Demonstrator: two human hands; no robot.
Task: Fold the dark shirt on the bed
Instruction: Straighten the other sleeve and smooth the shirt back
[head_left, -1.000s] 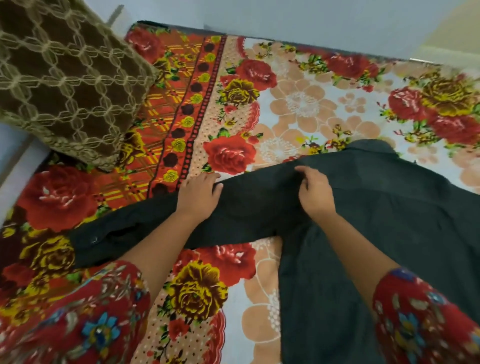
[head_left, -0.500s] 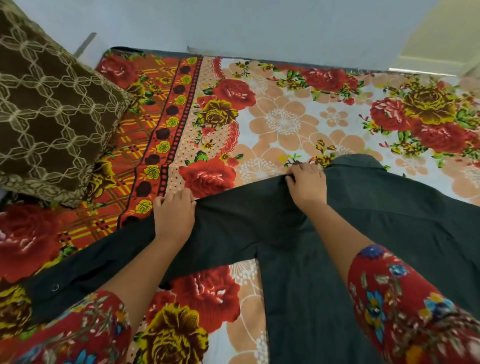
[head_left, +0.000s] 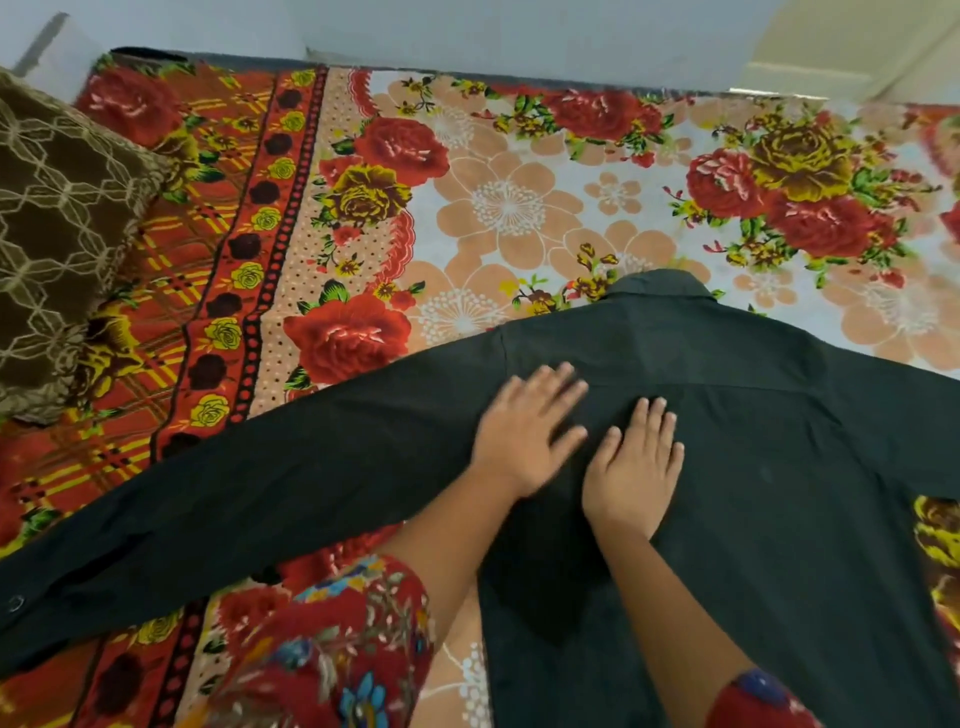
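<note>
The dark shirt (head_left: 769, 467) lies spread flat, back side up, on the flowered bedsheet (head_left: 509, 208), its collar (head_left: 660, 286) pointing away from me. One long sleeve (head_left: 208, 509) stretches out to the lower left, ending in a buttoned cuff at the frame edge. My left hand (head_left: 524, 436) lies palm down on the shirt near the left shoulder, fingers spread. My right hand (head_left: 634, 462) lies flat beside it on the upper back, fingers together. Neither hand grips the cloth.
A brown pillow with a pale lattice pattern (head_left: 57, 244) rests at the left on the bed. A pale wall (head_left: 467, 26) runs along the far edge of the bed. The sheet beyond the collar holds no other objects.
Both hands let go of the pinched sleeve edge and shoulder seam and now lie flat on the shirt. The left hand has moved right, beside the right. The sleeve lies straighter.
</note>
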